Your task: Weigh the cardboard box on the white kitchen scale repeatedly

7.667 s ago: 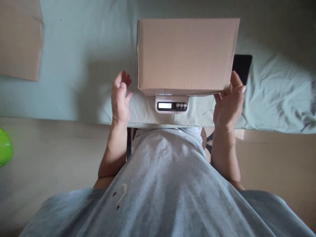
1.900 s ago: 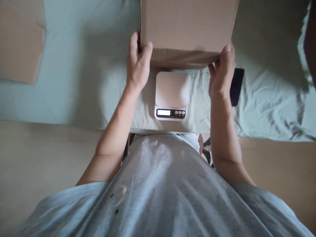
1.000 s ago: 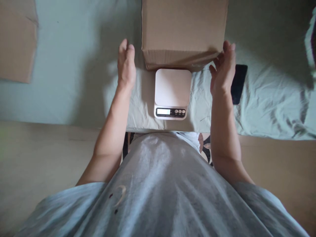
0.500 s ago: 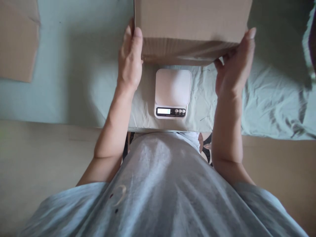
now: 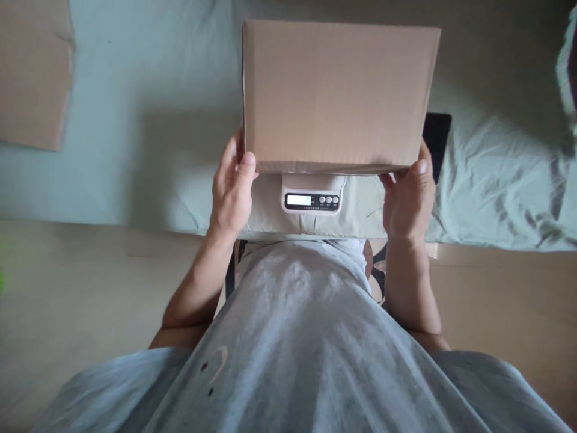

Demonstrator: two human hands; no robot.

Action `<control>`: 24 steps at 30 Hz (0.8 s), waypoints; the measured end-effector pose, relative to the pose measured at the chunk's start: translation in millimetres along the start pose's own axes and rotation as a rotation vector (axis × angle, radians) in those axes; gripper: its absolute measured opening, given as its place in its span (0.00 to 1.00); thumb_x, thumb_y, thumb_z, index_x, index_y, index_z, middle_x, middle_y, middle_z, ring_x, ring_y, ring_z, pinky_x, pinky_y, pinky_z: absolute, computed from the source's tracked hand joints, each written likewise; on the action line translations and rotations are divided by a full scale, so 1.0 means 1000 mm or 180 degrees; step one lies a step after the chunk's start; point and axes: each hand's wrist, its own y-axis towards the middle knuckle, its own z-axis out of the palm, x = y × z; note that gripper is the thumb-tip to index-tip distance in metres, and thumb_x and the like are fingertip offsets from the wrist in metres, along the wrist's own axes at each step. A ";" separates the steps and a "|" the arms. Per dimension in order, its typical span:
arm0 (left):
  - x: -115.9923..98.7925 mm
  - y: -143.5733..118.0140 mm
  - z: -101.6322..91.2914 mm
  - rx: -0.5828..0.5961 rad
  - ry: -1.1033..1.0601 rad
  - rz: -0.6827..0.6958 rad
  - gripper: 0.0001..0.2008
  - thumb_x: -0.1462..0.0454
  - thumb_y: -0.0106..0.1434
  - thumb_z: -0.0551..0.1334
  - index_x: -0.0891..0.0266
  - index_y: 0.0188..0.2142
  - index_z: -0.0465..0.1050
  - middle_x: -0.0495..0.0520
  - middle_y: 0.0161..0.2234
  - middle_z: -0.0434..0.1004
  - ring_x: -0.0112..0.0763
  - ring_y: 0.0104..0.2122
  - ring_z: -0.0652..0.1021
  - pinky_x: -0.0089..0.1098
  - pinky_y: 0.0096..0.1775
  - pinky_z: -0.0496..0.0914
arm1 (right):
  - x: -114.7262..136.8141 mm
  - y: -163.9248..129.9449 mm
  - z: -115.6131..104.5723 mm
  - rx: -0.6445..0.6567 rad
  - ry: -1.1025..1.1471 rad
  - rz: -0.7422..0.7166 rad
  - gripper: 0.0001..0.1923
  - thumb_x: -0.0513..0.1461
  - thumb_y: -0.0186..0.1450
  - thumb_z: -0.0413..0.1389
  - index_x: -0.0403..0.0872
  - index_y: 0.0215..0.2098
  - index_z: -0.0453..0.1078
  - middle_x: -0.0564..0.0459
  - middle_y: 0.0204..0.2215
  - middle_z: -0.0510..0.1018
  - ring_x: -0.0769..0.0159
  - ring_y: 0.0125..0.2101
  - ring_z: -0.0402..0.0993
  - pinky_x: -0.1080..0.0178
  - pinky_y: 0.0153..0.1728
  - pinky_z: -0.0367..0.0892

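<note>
- The box [image 5: 340,96] hides most of the scale [image 5: 309,182] and bars the way from above; only the button strip [image 5: 315,202] sticks out.
- Between the left hand [image 5: 233,191] and the right hand [image 5: 408,199], bare cloth [image 5: 267,204] flanks that strip.
- Left of the left hand, open cloth reaches to the cardboard [image 5: 33,78].
- The phone [image 5: 438,144] crowds the right hand's outer side.

Plain brown cardbd box [image 5: 338,96] over white dig. scale [image 5: 312,195] – plate [image 5: 311,182] mostly hidden, display [image 5: 299,200] lit
</note>
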 end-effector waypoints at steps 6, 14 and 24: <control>0.007 0.002 -0.001 0.0061 0.0042 -0.0049 0.28 0.44 0.63 0.54 0.45 0.59 0.59 0.48 0.63 0.60 0.45 0.66 0.56 0.49 0.56 0.69 | -0.006 0.000 0.001 0.0058 0.0085 0.0024 0.22 0.57 0.63 0.46 0.66 0.54 0.65 0.60 0.56 0.70 0.55 0.60 0.63 0.48 0.59 0.63; 0.019 0.000 -0.014 -0.0105 -0.0041 -0.0237 0.29 0.39 0.63 0.47 0.39 0.60 0.59 0.41 0.65 0.55 0.37 0.66 0.55 0.44 0.65 0.52 | -0.019 0.002 -0.019 -0.0117 0.0145 0.0202 0.23 0.58 0.62 0.46 0.67 0.54 0.65 0.60 0.59 0.67 0.57 0.63 0.59 0.44 0.61 0.56; 0.033 -0.005 -0.030 -0.0437 -0.0197 -0.0626 0.31 0.38 0.58 0.53 0.43 0.57 0.63 0.49 0.60 0.65 0.43 0.62 0.63 0.51 0.62 0.54 | -0.034 0.002 -0.039 -0.0339 0.0178 0.0386 0.26 0.60 0.61 0.43 0.64 0.52 0.67 0.57 0.53 0.72 0.56 0.59 0.65 0.42 0.61 0.54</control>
